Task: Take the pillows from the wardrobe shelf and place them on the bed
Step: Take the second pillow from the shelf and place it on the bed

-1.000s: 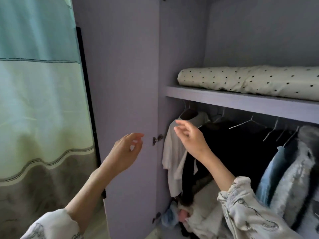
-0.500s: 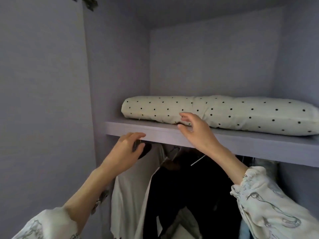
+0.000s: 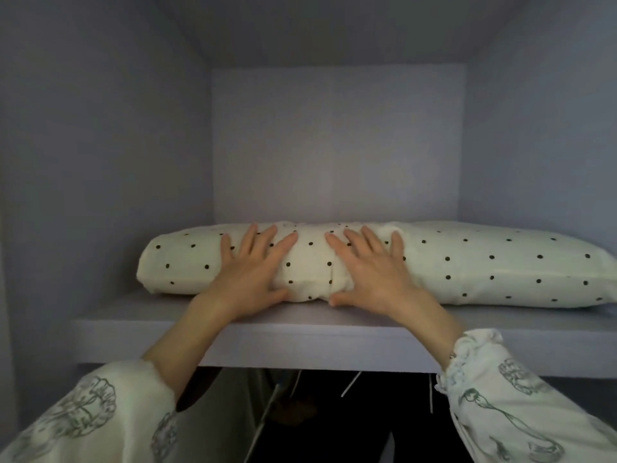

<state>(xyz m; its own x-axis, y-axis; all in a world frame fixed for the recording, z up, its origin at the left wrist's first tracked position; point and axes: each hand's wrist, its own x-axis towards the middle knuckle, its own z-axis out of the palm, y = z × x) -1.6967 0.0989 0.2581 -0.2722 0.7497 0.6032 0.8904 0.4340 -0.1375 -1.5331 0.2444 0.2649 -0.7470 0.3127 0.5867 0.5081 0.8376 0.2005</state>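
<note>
Both hands flat on dotted pillow point(image 3: 484, 265), lilac wardrobe shelf point(image 3: 300, 332), dim interior.

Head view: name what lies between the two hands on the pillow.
Only the pillow's dotted fabric with a vertical seam lies between left hand and right hand, head view.

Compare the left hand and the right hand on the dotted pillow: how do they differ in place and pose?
The left hand lies on the pillow nearer its left end; the right hand lies nearer its middle. The left hand's fingers lean to the right, the right hand's lean to the left. Both lie flat with fingers spread on the front of the pillow, thumbs low near the shelf, and neither has closed around it.
</note>
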